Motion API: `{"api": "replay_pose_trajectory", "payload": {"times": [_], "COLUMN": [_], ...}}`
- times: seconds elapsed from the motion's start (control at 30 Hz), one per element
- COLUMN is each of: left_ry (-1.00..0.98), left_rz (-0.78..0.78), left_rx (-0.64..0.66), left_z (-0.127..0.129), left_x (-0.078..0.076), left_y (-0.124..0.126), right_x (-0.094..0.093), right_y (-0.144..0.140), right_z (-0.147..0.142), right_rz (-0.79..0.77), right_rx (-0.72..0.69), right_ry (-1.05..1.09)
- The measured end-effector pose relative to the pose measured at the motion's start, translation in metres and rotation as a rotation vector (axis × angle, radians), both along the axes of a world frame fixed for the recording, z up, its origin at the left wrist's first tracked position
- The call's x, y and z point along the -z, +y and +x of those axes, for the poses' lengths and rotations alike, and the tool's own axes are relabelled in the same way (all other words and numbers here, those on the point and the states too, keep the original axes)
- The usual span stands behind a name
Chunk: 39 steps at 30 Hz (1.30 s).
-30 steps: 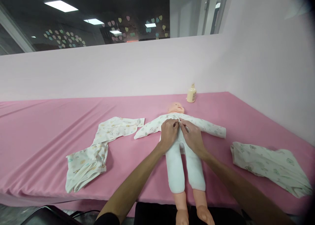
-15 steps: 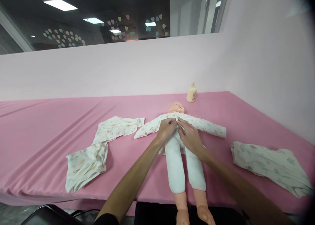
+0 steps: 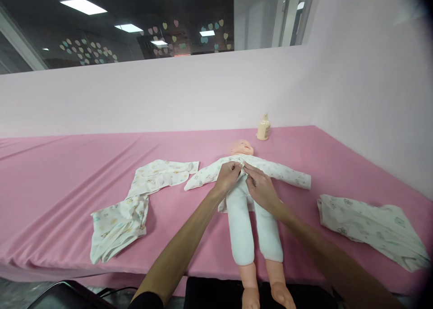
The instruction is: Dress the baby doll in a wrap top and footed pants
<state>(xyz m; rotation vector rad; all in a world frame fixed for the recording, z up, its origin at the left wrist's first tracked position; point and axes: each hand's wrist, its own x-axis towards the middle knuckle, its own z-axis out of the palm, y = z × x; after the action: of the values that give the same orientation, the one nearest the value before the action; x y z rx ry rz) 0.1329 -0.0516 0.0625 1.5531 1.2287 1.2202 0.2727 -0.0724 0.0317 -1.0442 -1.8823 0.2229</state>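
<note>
A baby doll (image 3: 249,282) lies on its back, its feet toward me and its head at the far end. It wears a white printed baby shirt (image 3: 287,172) with both sleeves spread wide. Over its chest, my left hand (image 3: 230,176) pinches the shirt front with thumb and fingers. Close beside it, fingertips almost touching, my right hand (image 3: 260,185) grips the same front edge. What lies between the fingertips is too small to make out. The doll's white cloth legs (image 3: 241,228) stretch out below my hands.
A pink sheet (image 3: 84,173) covers the table. Printed baby clothes (image 3: 120,223) lie left of the doll, and a folded printed garment (image 3: 368,225) lies at right. A cream pump bottle (image 3: 263,128) stands near the wall. A black chair (image 3: 67,295) shows at lower left.
The fingers of both hands have shifted slightly at the shirt front. The doll and the other clothes have stayed in place.
</note>
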Motion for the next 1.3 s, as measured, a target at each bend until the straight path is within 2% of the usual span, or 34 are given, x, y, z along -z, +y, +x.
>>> {"api": "replay_pose_trajectory", "payload": {"times": [0.1,0.23,0.37,0.5,0.7,0.8,0.9,0.97,1.1,1.2,1.3], "left_ry": [0.148,0.227,0.215,0.198,0.153,0.168,0.308,0.475,0.739,0.865,0.951], "left_rz": [0.098,0.099,0.092,0.097,0.075,0.049,0.064,0.107,0.184,0.213,0.199], "left_rx": [-0.035,-0.066,-0.055,-0.049,0.026,0.021,-0.03,-0.061,-0.142,-0.18,-0.228], "left_z": [0.002,0.006,0.007,0.005,-0.001,-0.005,-0.01,-0.012,-0.012,-0.013,-0.017], "left_x": [0.0,-0.002,-0.002,0.0,0.002,-0.001,-0.005,-0.008,-0.012,-0.015,-0.02], "left_y": [-0.001,-0.004,-0.005,-0.002,0.001,-0.006,-0.02,-0.031,-0.046,-0.051,-0.055], "right_x": [0.0,0.003,0.008,0.011,0.004,-0.001,-0.004,-0.006,-0.017,-0.027,-0.031], "right_y": [-0.001,-0.002,-0.001,0.002,0.004,-0.001,-0.008,-0.014,-0.027,-0.036,-0.042], "right_z": [0.0,-0.003,-0.005,-0.003,0.002,0.006,0.012,0.016,0.021,0.023,0.027], "right_rz": [-0.008,0.028,0.085,0.053,-0.026,-0.058,-0.079,-0.117,-0.273,-0.391,-0.427], "right_rx": [0.034,0.107,0.126,0.154,0.058,0.133,0.263,0.289,0.209,0.168,0.158], "right_ry": [0.019,-0.051,-0.121,-0.119,-0.064,-0.01,-0.074,-0.154,-0.171,-0.121,-0.068]}}
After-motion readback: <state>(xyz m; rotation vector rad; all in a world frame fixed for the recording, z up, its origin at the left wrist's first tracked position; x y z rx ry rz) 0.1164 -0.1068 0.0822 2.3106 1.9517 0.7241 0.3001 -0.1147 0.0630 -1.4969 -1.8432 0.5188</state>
